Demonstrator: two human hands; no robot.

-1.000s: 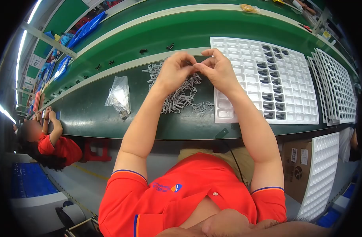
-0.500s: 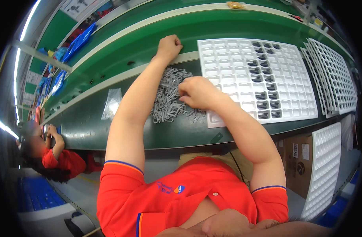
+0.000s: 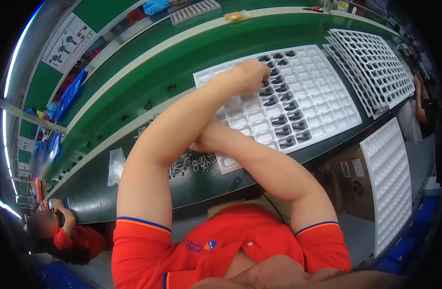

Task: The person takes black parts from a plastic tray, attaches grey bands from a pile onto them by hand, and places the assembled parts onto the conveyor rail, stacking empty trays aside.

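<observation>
My left hand [image 3: 252,76] is over the upper part of the white tray [image 3: 322,107], crossed above my right forearm. Its fingers are bent and pressed together beside the black parts [image 3: 281,88] in the tray's cells; what they hold is too small to name. My right hand [image 3: 201,141] is at the heap of grey clip-like pieces [image 3: 182,165], mostly hidden under my left forearm, so its fingers cannot be made out. Several black parts sit in two main columns of cells, with a few more at the top.
Stacked white trays [image 3: 370,67] lie to the right, and another white tray [image 3: 387,180] leans by a cardboard box [image 3: 348,180]. A plastic bag [image 3: 116,166] lies left of the heap. Black pieces dot the green conveyor [image 3: 182,72]. A co-worker [image 3: 71,236] sits at far left.
My left hand has moved from the conveyor to the tray, crossing over my right arm. My right hand remains near the heap, now mostly covered. The view has shifted and turned.
</observation>
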